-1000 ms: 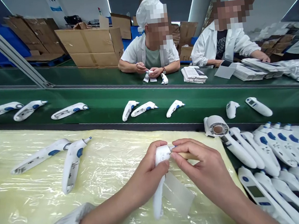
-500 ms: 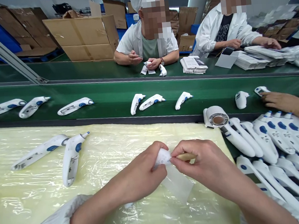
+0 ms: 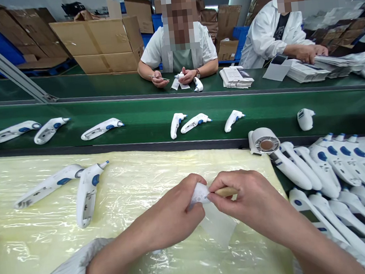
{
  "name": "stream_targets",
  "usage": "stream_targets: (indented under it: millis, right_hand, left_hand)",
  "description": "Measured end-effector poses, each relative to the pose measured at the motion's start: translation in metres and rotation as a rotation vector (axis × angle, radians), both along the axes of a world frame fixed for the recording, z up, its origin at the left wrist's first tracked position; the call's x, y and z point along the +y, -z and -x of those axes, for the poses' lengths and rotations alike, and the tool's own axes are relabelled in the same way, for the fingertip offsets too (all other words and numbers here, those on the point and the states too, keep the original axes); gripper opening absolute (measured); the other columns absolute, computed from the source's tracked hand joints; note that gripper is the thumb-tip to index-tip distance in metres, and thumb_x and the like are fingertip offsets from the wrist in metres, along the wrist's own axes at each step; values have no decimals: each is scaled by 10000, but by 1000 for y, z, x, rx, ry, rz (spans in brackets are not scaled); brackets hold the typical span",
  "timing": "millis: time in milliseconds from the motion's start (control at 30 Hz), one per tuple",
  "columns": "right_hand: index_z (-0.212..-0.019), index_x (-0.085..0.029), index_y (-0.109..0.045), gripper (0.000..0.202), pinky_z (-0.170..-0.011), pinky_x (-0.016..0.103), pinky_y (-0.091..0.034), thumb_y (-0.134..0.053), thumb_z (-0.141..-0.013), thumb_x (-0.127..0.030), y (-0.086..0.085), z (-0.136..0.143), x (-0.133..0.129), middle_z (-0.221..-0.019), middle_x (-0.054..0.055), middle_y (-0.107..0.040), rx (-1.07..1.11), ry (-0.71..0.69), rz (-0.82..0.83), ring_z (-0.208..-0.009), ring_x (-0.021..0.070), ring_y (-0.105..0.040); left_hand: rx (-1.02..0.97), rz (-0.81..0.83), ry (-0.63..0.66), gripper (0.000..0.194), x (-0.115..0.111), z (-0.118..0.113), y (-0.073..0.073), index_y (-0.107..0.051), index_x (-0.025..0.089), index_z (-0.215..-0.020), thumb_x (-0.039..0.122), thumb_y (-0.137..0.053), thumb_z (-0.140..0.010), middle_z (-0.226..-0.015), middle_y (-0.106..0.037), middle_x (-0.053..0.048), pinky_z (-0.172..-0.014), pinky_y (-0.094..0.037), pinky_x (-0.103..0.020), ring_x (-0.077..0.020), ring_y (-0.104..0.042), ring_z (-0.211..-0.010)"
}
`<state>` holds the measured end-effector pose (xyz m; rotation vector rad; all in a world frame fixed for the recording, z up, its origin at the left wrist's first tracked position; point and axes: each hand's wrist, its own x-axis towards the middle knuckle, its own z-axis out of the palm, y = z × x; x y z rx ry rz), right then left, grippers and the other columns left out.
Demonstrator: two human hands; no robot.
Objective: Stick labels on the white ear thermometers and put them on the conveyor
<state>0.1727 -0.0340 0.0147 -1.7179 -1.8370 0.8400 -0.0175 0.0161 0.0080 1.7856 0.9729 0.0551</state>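
Note:
My left hand [image 3: 176, 210] is closed around a white plastic part [image 3: 200, 194] with small markings; most of it is hidden in my palm. My right hand [image 3: 251, 203] pinches a tan-handled tool [image 3: 225, 192], its fingertips right against the white part's edge. The tool's tip cannot be made out. Below both hands a whitish translucent sheet [image 3: 220, 228] lies on the yellow plastic-covered mat [image 3: 141, 175]. To the left on the mat, two white ear thermometers with blue buttons rest with their handles uncovered: one lying slantwise [image 3: 50, 186], the other nearly upright in view [image 3: 89, 193].
Beyond the mat, a green conveyor [image 3: 147, 110] carries several thermometers. Rows of white thermometers [image 3: 345, 216] crowd the right side, beside a round white device [image 3: 265, 144]. Two co-workers in white sit across; stacked booklets [image 3: 236, 78] lie near them.
The thermometers on the conveyor have shifted right. A neighbour's hand at the right has withdrawn, and the thermometer it touched is gone from view. My hands have hardly moved.

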Motion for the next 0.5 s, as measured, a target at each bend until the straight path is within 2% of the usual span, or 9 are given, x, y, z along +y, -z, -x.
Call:
stream_targets:
  millis: [333, 500]
  right_hand:
    - [-768, -276, -712, 122, -546, 230, -446, -639, -828, -199, -1, -1, -3, -735, -51, -733, 8, 5, 19, -648, 151, -656]
    - [-765, -282, -710, 125, -566, 237, -450, -648, -833, -198, 0, -1, -2, -738, -58, -735, 3, 4, 19, -652, 151, -651]
  left_hand:
    - [-4, 11, 20, 243, -2, 0, 0, -491, 303, -1119, 196, -432, -909, -1048, -621, 22, -740, -400, -304, -212, -583, -936]
    - [-22, 16, 18, 168, 0, 1, 0, -494, 302, -1121, 280, -418, -973, -1062, -615, 17, -785, -399, -314, -210, -575, -965]
